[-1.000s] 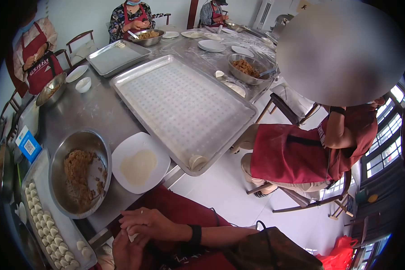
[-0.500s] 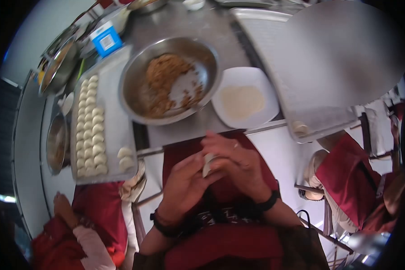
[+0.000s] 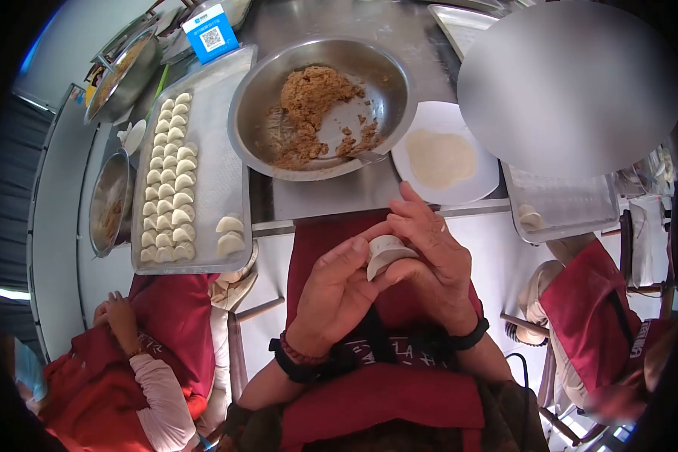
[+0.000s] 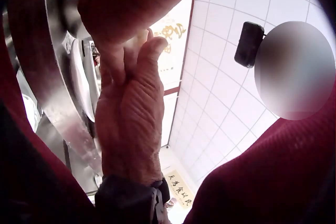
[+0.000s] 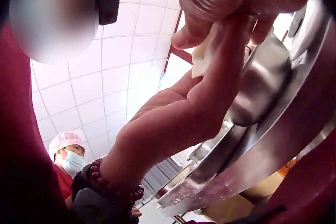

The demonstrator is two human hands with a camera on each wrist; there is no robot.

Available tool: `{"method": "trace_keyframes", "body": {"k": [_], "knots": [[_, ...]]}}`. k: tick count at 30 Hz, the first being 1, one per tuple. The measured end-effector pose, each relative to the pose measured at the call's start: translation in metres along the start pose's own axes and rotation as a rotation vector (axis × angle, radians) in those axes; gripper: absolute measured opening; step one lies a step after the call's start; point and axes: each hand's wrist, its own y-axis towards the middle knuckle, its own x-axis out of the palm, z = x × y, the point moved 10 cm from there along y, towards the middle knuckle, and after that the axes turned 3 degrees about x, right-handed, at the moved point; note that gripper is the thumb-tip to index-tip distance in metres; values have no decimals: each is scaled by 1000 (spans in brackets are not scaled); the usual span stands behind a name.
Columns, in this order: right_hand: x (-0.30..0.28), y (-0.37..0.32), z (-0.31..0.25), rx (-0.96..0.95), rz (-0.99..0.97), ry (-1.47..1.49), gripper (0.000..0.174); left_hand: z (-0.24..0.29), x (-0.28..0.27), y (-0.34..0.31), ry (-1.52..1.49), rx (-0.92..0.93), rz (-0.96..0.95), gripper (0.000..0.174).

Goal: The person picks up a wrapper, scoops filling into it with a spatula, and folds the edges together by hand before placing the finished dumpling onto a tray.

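Note:
A pale folded dumpling [image 3: 388, 255] is held between both hands over the lap, in the middle of the head view. My left hand [image 3: 330, 292] grips its left end, with a beaded bracelet and black band at the wrist. On the other side, my right hand [image 3: 438, 267] pinches its edge with thumb and fingers, the index finger stretched upward. The right wrist view shows the dumpling's pale dough [image 5: 200, 60] between the hands. Ahead stand a steel bowl [image 3: 246, 113] of brown filling and a white plate [image 3: 484, 177] carrying a flat round wrapper [image 3: 441, 158].
A metal tray [image 3: 230, 98] on the left carries rows of dumplings [image 3: 169, 188]. Another tray [image 3: 569, 202] at right bears a single dumpling [image 3: 529, 218]. A blue QR-code sign [image 3: 211, 34] stands behind the left tray. Seated people in red aprons flank me.
The head view has swung left and down, bringing the hands to its middle. Both hands still hold the dumpling, now turned so that its curved edge shows more plainly.

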Motion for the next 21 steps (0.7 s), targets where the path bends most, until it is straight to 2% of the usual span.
{"method": "trace_keyframes", "body": {"k": [4, 7, 10, 13, 16, 21], "knots": [[3, -5, -2, -128, -20, -80, 39, 2, 6, -1, -112, 57, -51, 44], [3, -6, -5, -167, -50, -100, 37, 0, 7, -2, -90, 62, -1, 43], [3, -7, -6, -142, -42, -103, 35, 1, 11, -4, -141, 75, -67, 43], [-2, -4, -6, -42, 50, 14, 35, 2, 7, -3, -135, 63, -56, 43], [0, -8, 5, -5, 49, 206, 30, 2, 3, -6, -122, 74, 30, 43], [1, -8, 1, -25, 9, 160, 20, 0, 6, -7, 5, 90, 19, 47]]}}
